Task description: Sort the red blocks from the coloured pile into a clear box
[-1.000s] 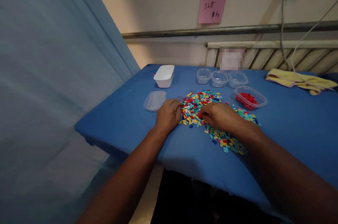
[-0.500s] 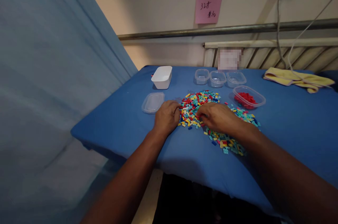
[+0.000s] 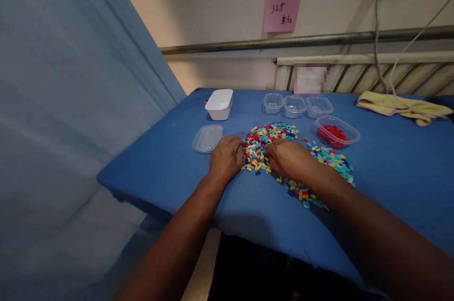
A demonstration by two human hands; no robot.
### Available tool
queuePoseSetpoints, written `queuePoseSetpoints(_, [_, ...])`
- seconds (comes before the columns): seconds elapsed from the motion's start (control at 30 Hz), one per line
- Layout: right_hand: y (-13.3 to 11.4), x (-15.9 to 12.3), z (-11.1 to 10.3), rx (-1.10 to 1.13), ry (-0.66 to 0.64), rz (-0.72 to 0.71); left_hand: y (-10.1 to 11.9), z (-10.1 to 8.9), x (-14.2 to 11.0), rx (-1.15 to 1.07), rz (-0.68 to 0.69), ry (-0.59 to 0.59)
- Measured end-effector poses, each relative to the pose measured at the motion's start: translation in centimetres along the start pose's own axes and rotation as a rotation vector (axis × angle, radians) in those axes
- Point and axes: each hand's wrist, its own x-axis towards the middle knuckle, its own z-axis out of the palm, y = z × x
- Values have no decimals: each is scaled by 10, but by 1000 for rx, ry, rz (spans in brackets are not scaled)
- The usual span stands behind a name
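Cannot see the fingertips of the right grip (image 3: 289, 158), bent down behind its knuckles among the bricks (image 3: 253, 152); cannot tell about any piece pinched there. Cannot make out the left grip (image 3: 227, 158) fully either, with fingers curled in at the pile's edge. Cannot count the bricks, too small and crowded, nor follow their spread beneath the right forearm (image 3: 358, 213). Catch just a coloured speck behind the white box (image 3: 218, 111), too hidden to name. Cannot read the pixelated sheet (image 3: 309, 80) under the rail (image 3: 227, 46). Lose 3 things at the frame's edges: the left forearm (image 3: 172, 235), the right forearm and the blue curtain (image 3: 60, 79). Cannot identify the dark item (image 3: 443, 102) cut off at right, beyond the yellow cloth (image 3: 393, 106).
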Motion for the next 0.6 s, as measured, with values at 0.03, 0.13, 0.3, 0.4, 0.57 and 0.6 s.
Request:
queuePoseSetpoints(0.03, [1, 0, 2, 11, 9, -3, 0, 0, 0, 2, -4, -3])
queuePoseSetpoints(0.13, [7, 1, 8, 94, 37, -18, 0, 0, 0, 5, -13, 8])
queuePoseSetpoints(0.3, [29, -7, 0, 307, 143, -40, -1, 1, 0, -1, -5, 34])
queuePoseSetpoints(0.4, [58, -22, -12, 440, 259, 102, -1, 1, 0, -12, -4, 38])
queuePoseSetpoints(0.57, [129, -50, -17, 278, 406, 463, -2, 1, 2, -14, 2, 14])
queuePoseSetpoints(0.6, [141, -53, -14, 228, 399, 495, -3, 1, 3, -16, 4, 11])
